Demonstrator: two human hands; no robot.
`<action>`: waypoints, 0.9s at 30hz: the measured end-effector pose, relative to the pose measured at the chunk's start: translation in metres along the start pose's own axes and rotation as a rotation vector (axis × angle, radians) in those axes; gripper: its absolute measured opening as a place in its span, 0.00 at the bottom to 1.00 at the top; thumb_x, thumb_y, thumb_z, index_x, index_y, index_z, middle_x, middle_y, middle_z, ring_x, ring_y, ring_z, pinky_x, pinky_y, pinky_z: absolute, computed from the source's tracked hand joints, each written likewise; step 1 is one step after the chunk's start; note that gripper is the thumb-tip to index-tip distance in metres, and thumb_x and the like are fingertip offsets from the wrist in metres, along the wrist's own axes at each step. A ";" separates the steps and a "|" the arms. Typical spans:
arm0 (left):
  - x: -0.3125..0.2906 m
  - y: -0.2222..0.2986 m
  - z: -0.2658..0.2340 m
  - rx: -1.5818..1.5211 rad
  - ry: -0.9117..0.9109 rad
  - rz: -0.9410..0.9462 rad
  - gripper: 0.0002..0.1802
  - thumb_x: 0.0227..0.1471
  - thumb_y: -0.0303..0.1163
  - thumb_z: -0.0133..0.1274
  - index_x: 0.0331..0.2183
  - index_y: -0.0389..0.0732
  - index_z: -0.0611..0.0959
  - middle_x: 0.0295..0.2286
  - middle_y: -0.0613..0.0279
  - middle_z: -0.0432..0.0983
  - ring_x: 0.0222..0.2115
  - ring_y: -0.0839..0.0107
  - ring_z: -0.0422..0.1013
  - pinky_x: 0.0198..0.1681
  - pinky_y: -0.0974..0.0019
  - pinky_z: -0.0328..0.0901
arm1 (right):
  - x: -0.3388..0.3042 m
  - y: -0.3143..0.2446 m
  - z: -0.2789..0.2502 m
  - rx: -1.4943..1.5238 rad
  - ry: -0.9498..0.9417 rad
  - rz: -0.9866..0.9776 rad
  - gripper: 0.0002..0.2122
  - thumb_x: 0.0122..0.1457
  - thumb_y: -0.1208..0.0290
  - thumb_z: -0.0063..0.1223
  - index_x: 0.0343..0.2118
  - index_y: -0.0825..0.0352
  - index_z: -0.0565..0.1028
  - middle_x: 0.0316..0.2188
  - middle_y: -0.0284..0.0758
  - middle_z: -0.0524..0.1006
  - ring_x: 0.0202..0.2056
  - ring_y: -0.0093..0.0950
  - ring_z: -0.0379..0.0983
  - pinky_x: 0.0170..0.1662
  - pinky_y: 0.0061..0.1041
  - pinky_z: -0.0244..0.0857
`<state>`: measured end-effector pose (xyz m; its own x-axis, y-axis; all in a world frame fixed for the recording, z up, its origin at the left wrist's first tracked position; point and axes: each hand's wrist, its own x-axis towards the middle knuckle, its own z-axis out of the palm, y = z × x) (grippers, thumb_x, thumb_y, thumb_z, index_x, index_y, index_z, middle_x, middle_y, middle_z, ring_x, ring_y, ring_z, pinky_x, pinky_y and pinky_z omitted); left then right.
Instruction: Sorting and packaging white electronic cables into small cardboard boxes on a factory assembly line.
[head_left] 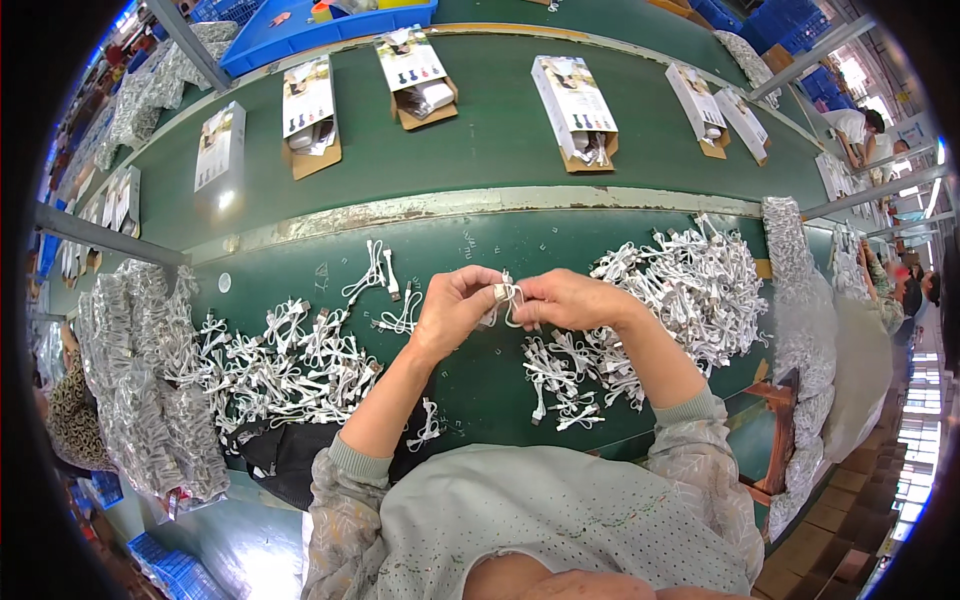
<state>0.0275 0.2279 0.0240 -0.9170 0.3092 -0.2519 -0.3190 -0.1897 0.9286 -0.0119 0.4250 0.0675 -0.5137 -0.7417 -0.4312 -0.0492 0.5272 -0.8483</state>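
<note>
Between my two hands, over the green table, is a white charging cable in a small loop. My left hand pinches it from the left, fingers closed near its light-coloured plug end. From the right, my right hand grips the looped cord between thumb and fingers. Part of the cable is hidden by my fingertips. Just left of my left hand lie a few loose cables. A large heap of white cables spreads beside my right forearm, and another pile lies to the left.
Beyond a worn ledge, open printed boxes stand on a green belt. A blue tray sits at the far left. Bundles of clear plastic bags hang left and right. A black cloth bag lies at the near edge. Other people work far right.
</note>
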 end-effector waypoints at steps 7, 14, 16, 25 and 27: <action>0.001 0.003 0.001 0.010 0.067 -0.026 0.07 0.50 0.27 0.53 0.33 0.33 0.79 0.23 0.66 0.75 0.22 0.82 0.68 0.23 0.78 0.63 | 0.002 -0.005 -0.002 -0.118 0.113 0.042 0.09 0.57 0.66 0.45 0.30 0.67 0.73 0.24 0.33 0.75 0.27 0.26 0.70 0.33 0.26 0.63; 0.001 -0.008 0.005 -0.048 0.236 -0.055 0.08 0.51 0.26 0.52 0.34 0.33 0.79 0.23 0.63 0.75 0.22 0.78 0.70 0.25 0.75 0.66 | -0.005 -0.014 -0.009 -0.420 -0.177 0.113 0.10 0.55 0.64 0.46 0.28 0.66 0.72 0.23 0.34 0.77 0.28 0.30 0.73 0.34 0.31 0.64; 0.008 -0.015 -0.020 -0.472 0.293 -0.042 0.09 0.51 0.25 0.51 0.36 0.32 0.77 0.26 0.60 0.76 0.25 0.74 0.72 0.27 0.72 0.69 | -0.004 -0.002 -0.002 -0.449 -0.453 0.053 0.12 0.51 0.61 0.52 0.27 0.68 0.73 0.22 0.37 0.76 0.28 0.32 0.73 0.33 0.34 0.64; 0.046 0.056 -0.064 0.644 0.479 0.511 0.08 0.44 0.18 0.52 0.31 0.37 0.80 0.30 0.61 0.72 0.26 0.75 0.68 0.29 0.73 0.63 | 0.038 0.024 -0.106 0.124 0.645 0.170 0.11 0.54 0.62 0.54 0.25 0.66 0.76 0.19 0.27 0.73 0.19 0.15 0.64 0.21 0.17 0.58; 0.073 0.055 -0.063 0.878 0.415 0.743 0.08 0.44 0.18 0.51 0.31 0.38 0.78 0.31 0.56 0.73 0.29 0.61 0.72 0.31 0.65 0.67 | 0.073 0.057 -0.133 0.339 0.695 0.097 0.11 0.54 0.62 0.52 0.27 0.65 0.74 0.21 0.27 0.74 0.20 0.14 0.65 0.21 0.17 0.60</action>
<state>-0.0723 0.1814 0.0391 -0.8653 0.0421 0.4994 0.4374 0.5500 0.7115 -0.1659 0.4558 0.0281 -0.9268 -0.2097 -0.3116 0.2304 0.3378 -0.9126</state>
